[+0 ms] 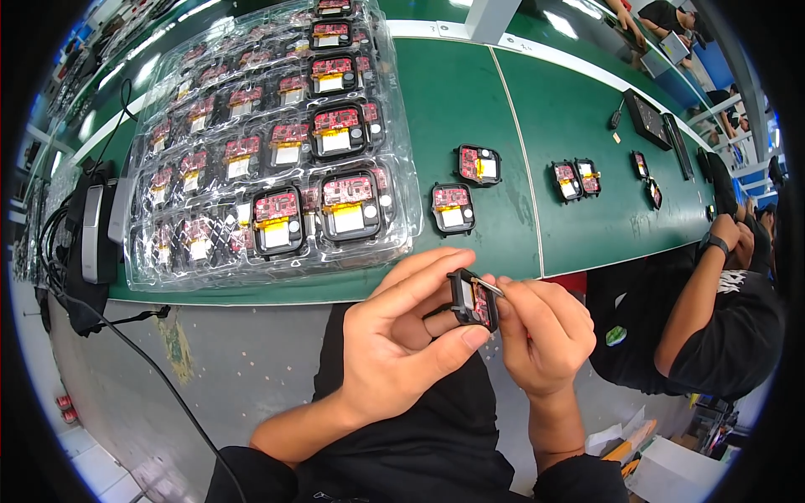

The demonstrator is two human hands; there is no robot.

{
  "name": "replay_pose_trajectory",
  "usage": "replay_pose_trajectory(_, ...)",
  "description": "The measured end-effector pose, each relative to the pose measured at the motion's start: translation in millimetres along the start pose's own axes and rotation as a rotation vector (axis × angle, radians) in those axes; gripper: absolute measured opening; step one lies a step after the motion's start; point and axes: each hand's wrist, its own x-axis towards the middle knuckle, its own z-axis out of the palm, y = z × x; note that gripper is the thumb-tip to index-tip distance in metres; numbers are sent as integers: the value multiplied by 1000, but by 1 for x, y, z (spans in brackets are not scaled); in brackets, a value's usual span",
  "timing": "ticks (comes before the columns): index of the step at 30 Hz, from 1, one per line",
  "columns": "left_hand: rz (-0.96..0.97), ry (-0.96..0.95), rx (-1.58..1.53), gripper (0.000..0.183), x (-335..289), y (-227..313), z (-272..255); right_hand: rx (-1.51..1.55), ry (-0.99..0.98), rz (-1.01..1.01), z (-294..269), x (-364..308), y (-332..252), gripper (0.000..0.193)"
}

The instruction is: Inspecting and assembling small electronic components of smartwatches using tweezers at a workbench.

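Note:
Above my lap, my left hand (390, 344) grips a black watch-like housing (475, 303) by its edges, tilted on its side. A red circuit board shows inside it. My right hand (547, 331) pinches a slim metal tool (489, 287), which looks like tweezers; its tip is at the housing's upper edge. Where exactly the tip touches is too small to tell. Just beyond my hands, two similar open housings, one nearer (453, 209) and one farther (479, 165), lie on the green table (470, 92), with red boards and white batteries showing.
Stacked clear plastic trays (408, 180) hold several such housings at the left, some resting on top. A black device with cables (98, 235) stands beside them. More housings (576, 180) lie rightward, before a seated co-worker (696, 310). A cable crosses the lower left.

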Motion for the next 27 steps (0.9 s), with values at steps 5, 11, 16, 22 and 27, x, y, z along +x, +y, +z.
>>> replay_pose_trajectory(5, -22, 41, 1, 64, 1, -2, 0, 8, -20, -29, 2, 1, 4, 29)
replay_pose_trajectory(11, -2, -27, -27, 59, 1, -6, -8, 38, -61, -7, 1, 1, 3, 29)
replay_pose_trajectory(16, 63, -69, 47, 56, 4, -1, -8, 144, -77, 204, -15, 7, 16, 17)
replay_pose_trajectory(22, 169, -131, 510, 56, 19, -2, -2, -419, 20, 477, -7, 16, 48, 25)
replay_pose_trajectory(27, 412, -158, 719, 47, 37, -10, 6, -424, -47, 538, -9, 20, 44, 27)
